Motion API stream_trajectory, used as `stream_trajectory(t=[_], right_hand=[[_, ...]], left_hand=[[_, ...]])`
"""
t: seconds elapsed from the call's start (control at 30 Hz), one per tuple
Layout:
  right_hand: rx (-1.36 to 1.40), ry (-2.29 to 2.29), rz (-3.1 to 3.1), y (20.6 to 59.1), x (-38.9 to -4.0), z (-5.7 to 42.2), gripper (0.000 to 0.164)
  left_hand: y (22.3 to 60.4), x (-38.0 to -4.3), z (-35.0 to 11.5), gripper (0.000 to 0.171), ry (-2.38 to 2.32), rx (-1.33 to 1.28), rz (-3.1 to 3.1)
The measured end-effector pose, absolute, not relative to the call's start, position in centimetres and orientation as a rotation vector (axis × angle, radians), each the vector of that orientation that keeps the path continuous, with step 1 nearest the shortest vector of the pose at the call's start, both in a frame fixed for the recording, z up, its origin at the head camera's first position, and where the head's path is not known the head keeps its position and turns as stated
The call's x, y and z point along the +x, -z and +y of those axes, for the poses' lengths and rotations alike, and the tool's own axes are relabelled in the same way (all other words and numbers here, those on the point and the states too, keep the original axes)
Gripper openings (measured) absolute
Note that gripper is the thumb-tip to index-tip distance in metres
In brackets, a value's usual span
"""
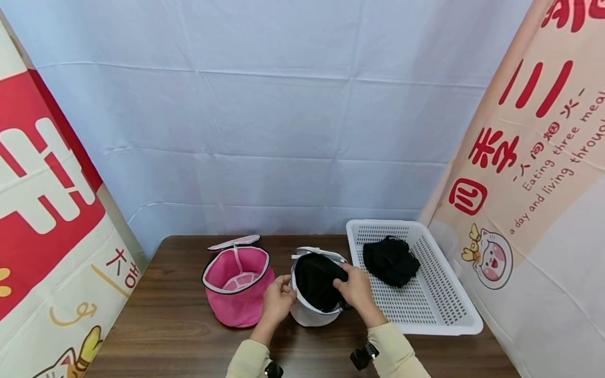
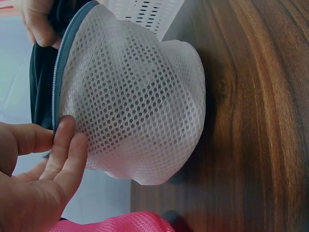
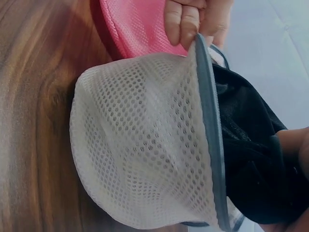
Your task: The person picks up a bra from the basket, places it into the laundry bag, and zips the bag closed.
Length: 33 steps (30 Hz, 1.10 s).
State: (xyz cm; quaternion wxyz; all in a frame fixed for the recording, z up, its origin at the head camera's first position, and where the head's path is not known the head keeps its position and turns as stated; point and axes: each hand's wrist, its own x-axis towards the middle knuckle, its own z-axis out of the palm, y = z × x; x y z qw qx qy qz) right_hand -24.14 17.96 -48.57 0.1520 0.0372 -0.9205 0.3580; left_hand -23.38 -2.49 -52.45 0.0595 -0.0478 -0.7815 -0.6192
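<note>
A white mesh laundry bag [image 1: 309, 318] with a grey zipper rim stands on the table, its mouth unzipped and its lid folded back. My left hand [image 1: 278, 302] pinches the near-left part of that rim between thumb and fingers; the left wrist view shows the pinch at the zipper edge [image 2: 57, 92]. At the opposite side, my right hand [image 1: 357, 287] grips a black cloth garment [image 1: 315, 281], which fills the bag's mouth. In the right wrist view the black garment [image 3: 251, 145] bulges out past the rim, and its lower part is hidden inside the mesh.
To the left stands a pink mesh laundry bag [image 1: 236, 310], lid up, with a pink mesh piece visible inside. On the right a white perforated basket [image 1: 439, 310] holds another black cloth bundle [image 1: 391, 261]. Behind the wooden table [image 1: 170, 315] hangs a pale blue curtain [image 1: 264, 131].
</note>
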Motion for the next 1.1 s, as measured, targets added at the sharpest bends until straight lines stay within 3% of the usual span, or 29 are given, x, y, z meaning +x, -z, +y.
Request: stream_trajectory(t=[0.7,1.1], right_hand=[[0.028,-1.006,-2.831,48.5,-25.2,17.1,0.042],[0.047,-0.891,-2.834,47.9,-25.1,16.8,0.035]], left_hand=[[52.6,-23.4,-2.5,0.039,1.849,-0.117,-2.377],[52.8,-23.6,-2.4,0.039,1.847,-0.097,-2.358]])
